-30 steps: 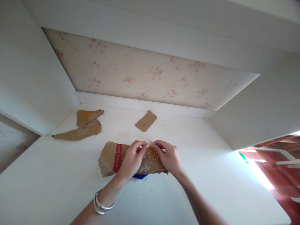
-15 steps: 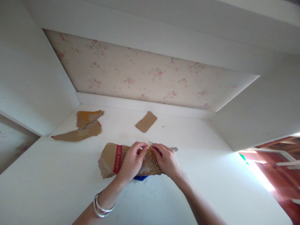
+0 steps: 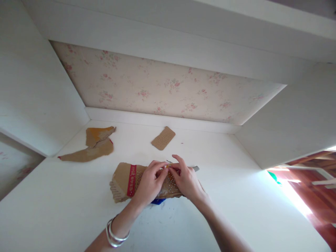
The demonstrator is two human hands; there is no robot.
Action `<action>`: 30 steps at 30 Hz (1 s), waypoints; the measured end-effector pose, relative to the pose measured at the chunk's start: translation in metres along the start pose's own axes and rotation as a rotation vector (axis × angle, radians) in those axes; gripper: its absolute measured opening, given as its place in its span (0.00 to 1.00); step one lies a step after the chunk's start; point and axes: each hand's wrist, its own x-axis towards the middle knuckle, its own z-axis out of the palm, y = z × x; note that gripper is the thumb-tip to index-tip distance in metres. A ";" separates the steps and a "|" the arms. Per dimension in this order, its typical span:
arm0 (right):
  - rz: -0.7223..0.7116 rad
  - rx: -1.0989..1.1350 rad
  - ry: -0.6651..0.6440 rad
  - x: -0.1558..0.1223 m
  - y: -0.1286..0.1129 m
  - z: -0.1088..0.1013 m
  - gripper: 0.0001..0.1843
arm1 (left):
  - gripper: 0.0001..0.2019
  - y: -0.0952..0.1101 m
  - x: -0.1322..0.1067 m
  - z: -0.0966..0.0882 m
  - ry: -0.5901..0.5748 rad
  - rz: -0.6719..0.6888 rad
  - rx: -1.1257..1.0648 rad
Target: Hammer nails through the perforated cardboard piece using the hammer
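A stack of brown cardboard pieces [image 3: 123, 179] with a red patterned band lies on the white desk [image 3: 236, 196]. My left hand [image 3: 151, 182], silver bangles on its wrist, rests curled on the stack with fingertips pinching at its upper edge. My right hand [image 3: 185, 178] lies on the dotted right end of the stack, fingertips meeting the left hand's; its index finger is raised. A thin metal tool [image 3: 195, 168] pokes out behind my right hand. Something blue [image 3: 157, 201] shows under the stack.
Torn brown cardboard scraps [image 3: 91, 148] lie at the back left of the desk. A small perforated brown rectangle [image 3: 163, 138] lies near the back ledge. White side walls and floral wallpaper enclose the desk. Red fabric and bright light show at the far right.
My right hand's fingers shifted left to meet the left hand's fingertips, and its index finger lifted. The camera tilted slightly; the stack stayed in place.
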 end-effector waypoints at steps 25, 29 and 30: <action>0.207 0.081 0.304 -0.044 0.057 -0.026 0.17 | 0.15 0.002 0.004 0.003 -0.002 0.032 0.222; 0.281 -0.336 0.222 -0.073 0.095 -0.032 0.20 | 0.14 0.003 0.003 0.002 0.006 0.022 0.252; 0.298 -0.406 0.170 -0.080 0.101 -0.031 0.21 | 0.14 0.003 0.003 0.002 0.006 0.019 0.254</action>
